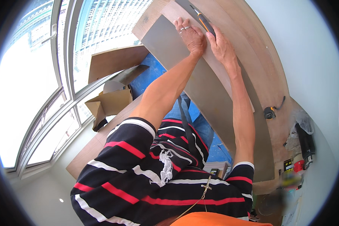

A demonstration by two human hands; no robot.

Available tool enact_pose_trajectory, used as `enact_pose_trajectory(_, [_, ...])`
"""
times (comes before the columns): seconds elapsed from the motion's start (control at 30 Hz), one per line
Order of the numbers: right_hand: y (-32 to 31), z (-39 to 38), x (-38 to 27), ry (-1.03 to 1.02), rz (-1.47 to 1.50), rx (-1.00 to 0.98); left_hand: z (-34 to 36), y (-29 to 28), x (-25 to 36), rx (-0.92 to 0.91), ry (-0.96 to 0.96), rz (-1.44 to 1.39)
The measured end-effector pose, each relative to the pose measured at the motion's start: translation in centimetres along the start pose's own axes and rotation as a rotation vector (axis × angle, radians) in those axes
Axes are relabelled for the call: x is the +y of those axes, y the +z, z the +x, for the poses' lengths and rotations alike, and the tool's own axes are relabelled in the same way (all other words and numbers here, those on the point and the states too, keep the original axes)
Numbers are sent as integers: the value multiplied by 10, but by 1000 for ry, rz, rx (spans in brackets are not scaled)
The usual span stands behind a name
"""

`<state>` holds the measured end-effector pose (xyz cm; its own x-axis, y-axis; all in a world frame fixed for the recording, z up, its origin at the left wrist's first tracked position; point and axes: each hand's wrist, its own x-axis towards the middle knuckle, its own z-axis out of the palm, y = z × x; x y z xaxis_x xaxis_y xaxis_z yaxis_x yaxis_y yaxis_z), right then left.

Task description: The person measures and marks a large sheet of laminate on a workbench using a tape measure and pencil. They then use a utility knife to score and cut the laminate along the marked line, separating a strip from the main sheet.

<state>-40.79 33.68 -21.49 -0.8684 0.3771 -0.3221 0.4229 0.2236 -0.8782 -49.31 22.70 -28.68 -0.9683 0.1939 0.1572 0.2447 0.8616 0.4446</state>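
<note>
My right hand (224, 49) is closed around a utility knife (205, 23) with a dark handle and orange edging. The knife's blade end points away from me, toward the upper left, over a grey sheet. My left hand (193, 39), with rings on it, presses flat with slightly bent fingers on a long pale wooden strip (223, 75). That strip lies lengthwise on the grey sheet (205, 88), whose surface shows on both sides of it. Beneath the sheet is a wooden worktop (260, 64). Whether the blade touches the sheet is too small to tell.
A yellow and black tape measure (269, 112) sits on the worktop at right. Beyond it are clear plastic (303, 122) and a black cylindrical tool (306, 141). At left stand a cardboard box (115, 101) and a brown panel (116, 62) near the windows, over blue floor covering (148, 71).
</note>
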Motion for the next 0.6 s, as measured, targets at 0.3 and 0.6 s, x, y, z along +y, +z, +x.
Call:
enact_pose_trajectory(0.3, [25, 77, 1, -75, -179, -80, 0, -7, 7, -68, -127, -29])
enact_pose_trajectory(0.6, [24, 90, -2, -72, -245, -133, -1, -4, 5, -33, -114, -30])
